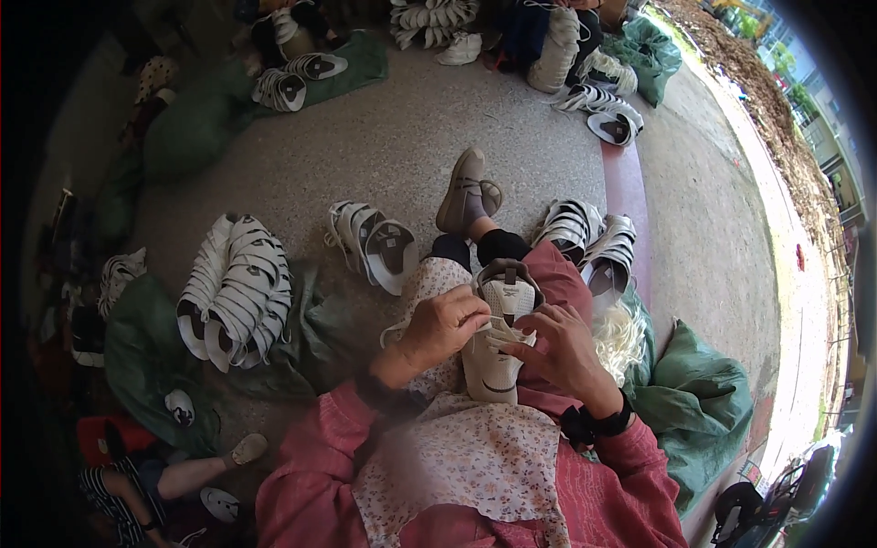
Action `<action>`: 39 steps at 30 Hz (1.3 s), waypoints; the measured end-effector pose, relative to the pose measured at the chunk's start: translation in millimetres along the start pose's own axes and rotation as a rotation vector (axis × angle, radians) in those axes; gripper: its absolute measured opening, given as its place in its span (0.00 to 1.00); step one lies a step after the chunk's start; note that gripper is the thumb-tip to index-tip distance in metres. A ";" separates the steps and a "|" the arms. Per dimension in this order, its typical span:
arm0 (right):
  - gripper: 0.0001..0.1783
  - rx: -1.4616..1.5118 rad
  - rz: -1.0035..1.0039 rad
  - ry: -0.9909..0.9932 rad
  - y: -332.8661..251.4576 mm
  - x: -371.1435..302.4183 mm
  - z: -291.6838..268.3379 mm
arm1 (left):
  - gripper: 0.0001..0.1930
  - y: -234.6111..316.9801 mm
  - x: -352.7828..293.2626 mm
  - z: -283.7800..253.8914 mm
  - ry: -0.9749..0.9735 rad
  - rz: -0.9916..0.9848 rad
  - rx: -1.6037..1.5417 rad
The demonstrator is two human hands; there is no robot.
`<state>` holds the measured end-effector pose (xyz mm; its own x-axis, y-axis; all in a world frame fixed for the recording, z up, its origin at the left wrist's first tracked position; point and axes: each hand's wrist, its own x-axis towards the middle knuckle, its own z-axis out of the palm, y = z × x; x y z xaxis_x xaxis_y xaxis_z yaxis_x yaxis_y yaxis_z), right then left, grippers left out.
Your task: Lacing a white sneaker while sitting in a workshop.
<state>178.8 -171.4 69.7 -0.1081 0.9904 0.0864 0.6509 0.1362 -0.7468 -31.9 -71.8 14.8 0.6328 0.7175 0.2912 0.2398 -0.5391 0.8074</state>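
A cream and white shoe upper (493, 370) lies on my lap, its toe toward me and its tongue pointing away. Over its left side my left hand (438, 327) is closed, thumb and fingertips pinched on a thin pale shoelace at the lacing. From the right, my right hand (568, 352) is bent over the eyelet edge. Its thumb and fingers grip the upper near the lacing; whether they also hold lace is too small to tell. A floral apron (475, 447) covers my lap beneath the upper.
Nested stacks of white shoe uppers (260, 292) stand at the left, with another small stack (384, 251) ahead. More uppers (607, 251) and a bundle of pale laces (621, 340) sit right. Green sacks (699, 393) lie around. People work at the far side and lower left.
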 end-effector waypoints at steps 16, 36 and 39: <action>0.08 0.317 0.205 0.021 14.1 -19.1 27.6 | 0.03 -3.5 -2.4 14.3 -0.029 -0.073 -0.124; 0.09 0.413 0.202 -0.049 23.4 -27.0 10.8 | 0.09 2.4 23.6 10.8 -0.041 0.294 0.215; 0.12 0.635 0.364 0.106 37.6 -30.6 17.4 | 0.18 -2.0 32.4 10.4 -0.048 0.186 0.068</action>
<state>193.4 -196.9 27.5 0.1258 0.9716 -0.2003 0.0683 -0.2099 -0.9753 -4.2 -52.0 17.3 0.7045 0.5819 0.4064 0.1633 -0.6901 0.7050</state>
